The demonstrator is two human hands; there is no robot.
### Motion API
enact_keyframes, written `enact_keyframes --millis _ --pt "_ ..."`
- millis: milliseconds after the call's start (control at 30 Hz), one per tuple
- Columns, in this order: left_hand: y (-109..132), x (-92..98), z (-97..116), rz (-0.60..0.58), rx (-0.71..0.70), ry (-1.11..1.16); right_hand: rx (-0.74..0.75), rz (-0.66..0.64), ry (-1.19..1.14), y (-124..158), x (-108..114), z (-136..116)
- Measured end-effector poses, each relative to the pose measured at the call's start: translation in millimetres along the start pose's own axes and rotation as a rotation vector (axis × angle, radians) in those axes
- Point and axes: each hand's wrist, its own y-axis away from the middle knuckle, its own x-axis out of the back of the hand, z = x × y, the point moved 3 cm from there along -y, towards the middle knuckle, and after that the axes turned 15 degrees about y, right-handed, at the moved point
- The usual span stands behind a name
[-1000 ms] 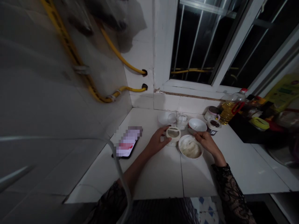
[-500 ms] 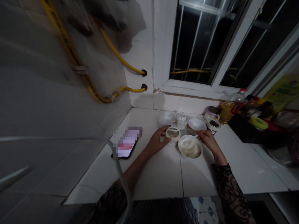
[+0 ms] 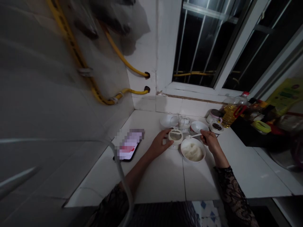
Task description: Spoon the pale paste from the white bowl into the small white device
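Observation:
My left hand (image 3: 158, 144) grips the side of a round white plastic cup with a ring-shaped rim (image 3: 175, 136), which stands on the white tiled counter (image 3: 161, 179). My right hand (image 3: 210, 142) holds a small white spoon (image 3: 194, 136) by its handle, just above the rim of a white bowl (image 3: 193, 150). That bowl contains a soft white food, possibly rice or dough. A second white bowl (image 3: 199, 127) sits behind the spoon, its inside mostly empty.
A glass container (image 3: 184, 123) and a white dish (image 3: 167, 120) stand at the back of the counter. A small jar with dark contents (image 3: 216, 127), a cooking oil bottle (image 3: 230, 115) and a phone (image 3: 129, 145) are nearby. Yellow gas hoses (image 3: 125, 61) run along the wall.
My right hand has lifted slightly and moved back from the food bowl, and the white spoon now shows clearly above its rim. My left hand stays on the cup.

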Motion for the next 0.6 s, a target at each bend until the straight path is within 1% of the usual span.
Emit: enact_keyframes --millis 67,100,200,233,300,367,400,467,533,567,600 --pt "-0.3 0.3 -0.9 0.001 -0.005 0.002 0.074 0.059 0.02 2.3 -6.2 -8.5" --pt "-0.4 0.4 -1.2 0.003 -0.007 0.004 0.134 0.11 0.057 4.7 -10.3 -13.6" --pt "-0.2 0.1 -1.3 0.008 -0.016 0.015 0.401 0.301 0.28 17.2 -25.4 -30.3" --pt "-0.1 -0.1 -1.2 0.007 -0.018 0.021 0.513 0.335 0.392 22.4 -31.7 -35.6" --pt "0.1 -0.6 -0.9 0.004 -0.021 0.029 0.722 0.345 0.605 31.7 -43.2 -43.8" --pt "0.2 -0.7 -0.8 0.001 -0.02 0.027 0.859 0.33 0.724 38.0 -47.2 -48.4" --pt "0.2 -0.7 -0.7 0.001 -0.017 0.025 0.882 0.338 0.729 39.4 -44.7 -49.6" --pt "0.1 -0.5 -0.5 0.0 -0.008 0.02 0.834 0.379 0.66 38.7 -31.6 -48.7" --pt "0.1 -0.1 -0.2 0.003 -0.002 0.018 0.705 0.396 0.552 33.9 -13.1 -42.3" --pt "0.1 0.0 0.1 0.005 -0.001 0.019 0.639 0.388 0.504 30.7 -3.8 -37.4" --pt "0.1 0.0 0.3 0.005 -0.001 0.02 0.578 0.344 0.479 27.1 3.8 -31.6"
